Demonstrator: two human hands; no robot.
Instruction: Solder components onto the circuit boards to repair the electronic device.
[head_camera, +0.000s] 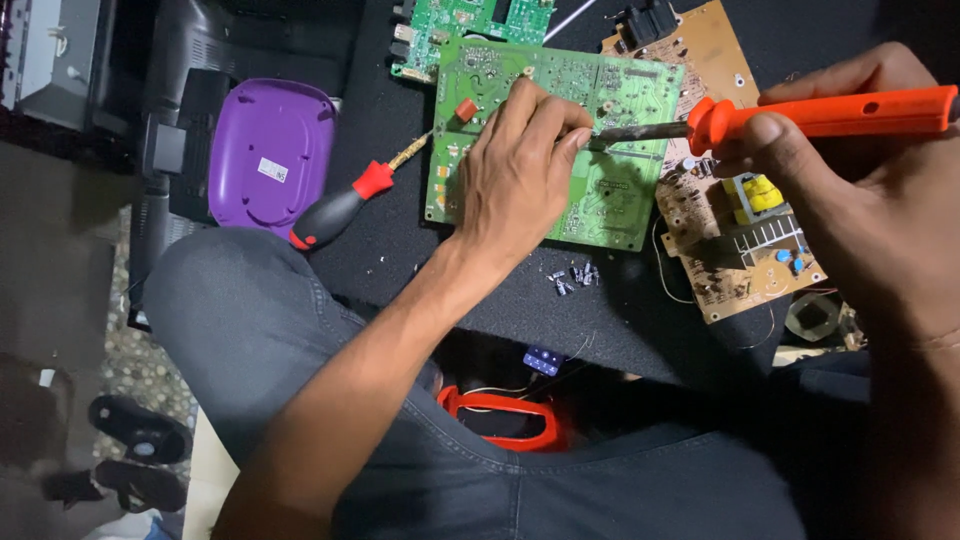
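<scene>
Nearest us, our knee fills the foreground above a red frame. Our left hand rests on the green board, fingertips pinched together at the joint. Our right hand has its fingers clamped round the iron, tip touching that board. We judge soldering under way: loose parts lie off-board. No containers visible; a screwdriver, purple case and brown board lie alongside.
</scene>
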